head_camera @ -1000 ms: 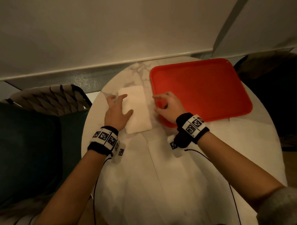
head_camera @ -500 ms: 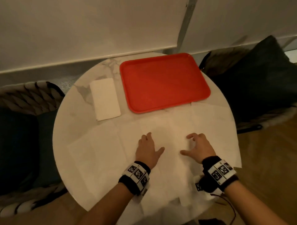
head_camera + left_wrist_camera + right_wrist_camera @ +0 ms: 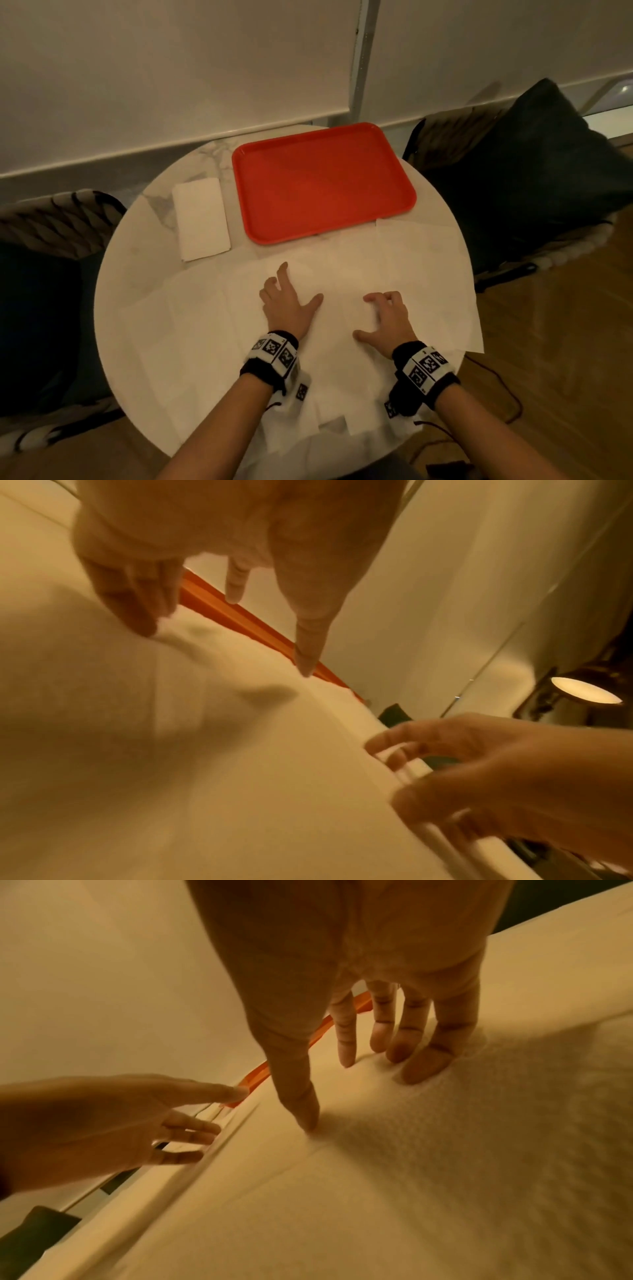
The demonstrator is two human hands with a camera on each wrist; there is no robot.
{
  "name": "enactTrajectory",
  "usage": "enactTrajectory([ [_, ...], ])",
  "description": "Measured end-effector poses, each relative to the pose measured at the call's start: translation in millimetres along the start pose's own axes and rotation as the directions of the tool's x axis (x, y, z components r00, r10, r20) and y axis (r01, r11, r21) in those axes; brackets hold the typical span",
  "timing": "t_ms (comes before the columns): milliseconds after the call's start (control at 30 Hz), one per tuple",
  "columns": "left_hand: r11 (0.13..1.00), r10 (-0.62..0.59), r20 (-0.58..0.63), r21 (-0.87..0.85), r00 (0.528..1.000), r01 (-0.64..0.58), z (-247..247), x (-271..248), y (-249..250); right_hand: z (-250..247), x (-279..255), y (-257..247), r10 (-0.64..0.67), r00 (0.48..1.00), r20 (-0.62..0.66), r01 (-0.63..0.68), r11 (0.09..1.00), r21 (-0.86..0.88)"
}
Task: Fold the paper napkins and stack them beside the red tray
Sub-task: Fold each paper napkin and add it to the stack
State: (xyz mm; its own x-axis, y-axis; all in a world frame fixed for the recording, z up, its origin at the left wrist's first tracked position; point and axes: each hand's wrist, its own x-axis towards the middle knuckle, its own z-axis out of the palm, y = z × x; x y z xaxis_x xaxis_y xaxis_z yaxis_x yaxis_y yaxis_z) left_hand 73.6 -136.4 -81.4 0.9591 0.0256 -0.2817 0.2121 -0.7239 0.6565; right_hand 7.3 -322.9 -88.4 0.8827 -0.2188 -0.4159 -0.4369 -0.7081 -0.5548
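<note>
A red tray (image 3: 325, 185) lies at the far side of the round white table (image 3: 137, 246). One folded white napkin (image 3: 202, 219) sits just left of it. Several unfolded napkins (image 3: 342, 270) overlap across the near half of the table. My left hand (image 3: 294, 291) rests on them with fingers spread, its fingertips (image 3: 143, 626) touching the paper. About a hand's width to the right, my right hand (image 3: 376, 315) presses its fingertips (image 3: 421, 1066) and thumb into the same sheet. Neither hand holds anything. The tray's edge (image 3: 240, 620) shows beyond the fingers.
A woven chair (image 3: 51, 222) stands at the left and a dark cushion (image 3: 531, 164) on another chair at the right. The wall runs close behind the tray. Some napkins overhang the table's near and right edges (image 3: 472, 335). Wood floor lies below.
Both hands left the folded napkin beside the tray and came back to the spread napkins near me. Since half a second ago they have slid slightly forward on the paper.
</note>
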Motion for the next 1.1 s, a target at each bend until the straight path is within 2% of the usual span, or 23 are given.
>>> enactTrajectory([
  [67, 0.999, 0.009, 0.008, -0.037, 1.0, -0.008, -1, 14, -2, 0, 0, 1, -0.009, 1.0, 0.006, 0.009, 1.0, 0.002],
  [233, 0.945, -0.025, 0.05, -0.326, 0.998, 0.04, -4, 35, -4, 1, 1, 4, -0.014, 1.0, 0.009, 0.014, 1.0, 0.012],
  [300, 0.938, -0.029, 0.062, -0.343, 0.998, 0.049, -4, 38, -3, 1, 2, 4, -0.012, 1.0, 0.006, 0.012, 1.0, 0.025],
  [333, 0.963, -0.004, 0.049, -0.27, 0.999, 0.017, -3, 40, -2, 1, 2, 5, -0.011, 1.0, 0.005, 0.011, 1.0, 0.028],
  [400, 0.994, 0.09, 0.043, 0.053, 0.995, -0.092, 0, 45, -2, 1, 3, 6, -0.014, 1.0, 0.006, 0.014, 1.0, 0.025],
  [433, 0.962, 0.143, 0.073, 0.222, 0.987, -0.156, 1, 47, -1, 1, 4, 6, -0.018, 1.0, 0.007, 0.018, 1.0, 0.024],
  [500, 0.868, 0.207, 0.167, 0.423, 0.964, -0.26, 4, 54, 5, 1, 4, 6, -0.029, 1.0, 0.006, 0.028, 0.999, 0.023],
  [567, 0.8, 0.238, 0.246, 0.499, 0.94, -0.333, 5, 61, 13, 2, 4, 8, -0.041, 0.999, 0.003, 0.041, 0.999, 0.014],
  [633, 0.773, 0.234, 0.287, 0.524, 0.929, -0.357, 3, 68, 21, 3, 4, 8, -0.049, 0.999, -0.006, 0.049, 0.999, 0.016],
  [733, 0.761, 0.214, 0.281, 0.553, 0.936, -0.34, 1, 73, 30, 4, 4, 9, -0.05, 0.999, -0.015, 0.051, 0.998, 0.027],
  [833, 0.736, 0.244, 0.243, 0.584, 0.939, -0.342, 1, 71, 35, 3, 4, 10, -0.054, 0.998, -0.023, 0.055, 0.998, 0.043],
  [900, 0.757, 0.297, 0.187, 0.552, 0.937, -0.35, -1, 66, 35, 2, 4, 10, -0.052, 0.998, -0.019, 0.054, 0.997, 0.06],
  [967, 0.826, 0.357, 0.129, 0.42, 0.925, -0.377, -5, 59, 33, 0, 3, 9, -0.052, 0.999, -0.003, 0.052, 0.996, 0.071],
  [1033, 0.926, 0.352, 0.093, 0.107, 0.931, -0.361, -14, 48, 34, -9, -1, 5, -0.06, 0.998, -0.034, 0.064, 0.992, 0.113],
  [1100, 0.932, 0.332, 0.125, -0.194, 0.935, -0.305, -27, 35, 39, -28, -3, -2, -0.064, 0.985, -0.16, 0.093, 0.979, 0.182],
])
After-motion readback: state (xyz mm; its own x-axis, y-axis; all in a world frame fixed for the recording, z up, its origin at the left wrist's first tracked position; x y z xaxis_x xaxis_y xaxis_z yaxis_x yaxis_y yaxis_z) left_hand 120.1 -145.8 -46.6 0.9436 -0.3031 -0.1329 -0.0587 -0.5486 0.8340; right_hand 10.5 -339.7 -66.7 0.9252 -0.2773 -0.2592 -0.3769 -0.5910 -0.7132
